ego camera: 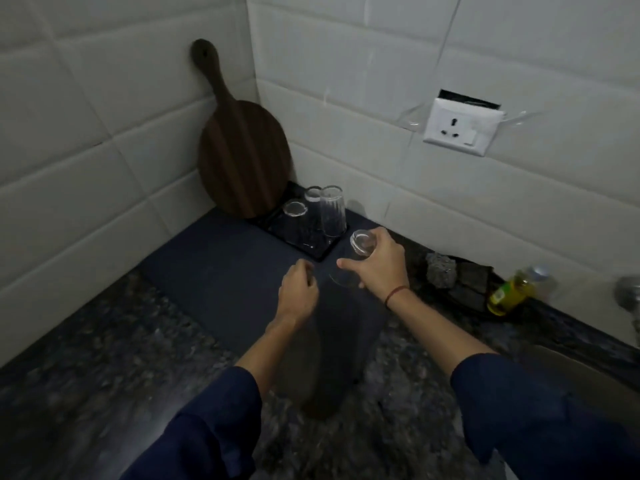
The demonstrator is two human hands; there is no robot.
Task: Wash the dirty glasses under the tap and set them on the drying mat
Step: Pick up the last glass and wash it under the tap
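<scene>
One wooden cutting board (242, 157) leans in the tiled corner, left of centre. Below it a dark drying mat (221, 271) lies on the speckled counter (86, 375). Three glasses (317, 216) stand mouth down, close together, on a small black tray (320, 252) at the mat's far corner.

Centre frame: the left hand (299, 292) hovers over the mat, fingers loosely curled, holding nothing. Just right of it, the right hand (381, 268) grips a fourth glass (363, 243), inverted and tilted, base uppermost, rim low over the right part of the mat. Whether the rim touches the mat cannot be told. The two hands are near each other but apart.

Right of frame: a wall socket (462, 128), a grey scrub block (440, 270), a yellow bottle (510, 292) and the tap (628, 292) at the edge.

Probable step: setting the fourth glass down.

Risks:
- A wet glass may slip from the grip.
- Released while tilted, it may topple.
- Carried too far back, it may knock the standing three.
- Placed at the mat's right edge, it may land partly on bare counter.
</scene>
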